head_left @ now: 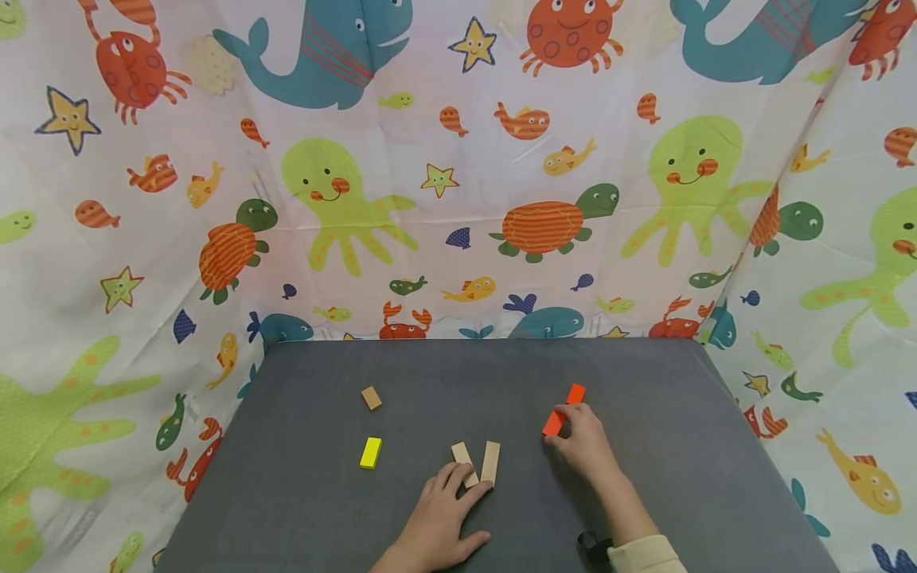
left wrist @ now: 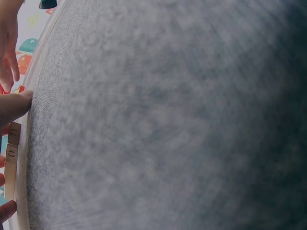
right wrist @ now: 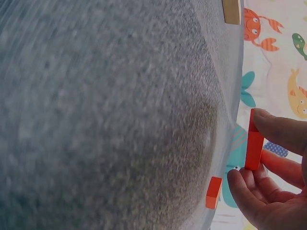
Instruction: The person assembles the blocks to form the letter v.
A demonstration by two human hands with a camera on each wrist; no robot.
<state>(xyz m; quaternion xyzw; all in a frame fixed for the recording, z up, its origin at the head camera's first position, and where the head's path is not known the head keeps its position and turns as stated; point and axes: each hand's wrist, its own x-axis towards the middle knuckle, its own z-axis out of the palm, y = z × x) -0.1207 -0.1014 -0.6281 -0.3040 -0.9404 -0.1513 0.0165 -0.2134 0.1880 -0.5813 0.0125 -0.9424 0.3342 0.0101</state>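
My right hand [head_left: 587, 446] pinches an orange-red block [head_left: 554, 423] between thumb and fingers; in the right wrist view the held block [right wrist: 254, 148] appears raised, its long side facing the camera. Just beyond that hand lies a second orange-red block [head_left: 576, 393]. Nearer the front, my left hand [head_left: 438, 521] rests with loosely bent fingers at two plain wooden blocks. Its fingertips cover part of the left wooden block [head_left: 461, 454], and the index fingertip reaches the lower end of the right wooden block [head_left: 490, 461]. The left thumb stays apart from both. Handwritten marks show on the block ends [left wrist: 11, 153].
A yellow block [head_left: 370, 453] lies to the left on the grey table [head_left: 322, 525], with a small wooden block [head_left: 371, 398] behind it. A dark object [head_left: 593, 547] is beside the right sleeve. A sea-animal curtain [head_left: 444, 278] surrounds the table's back and sides.
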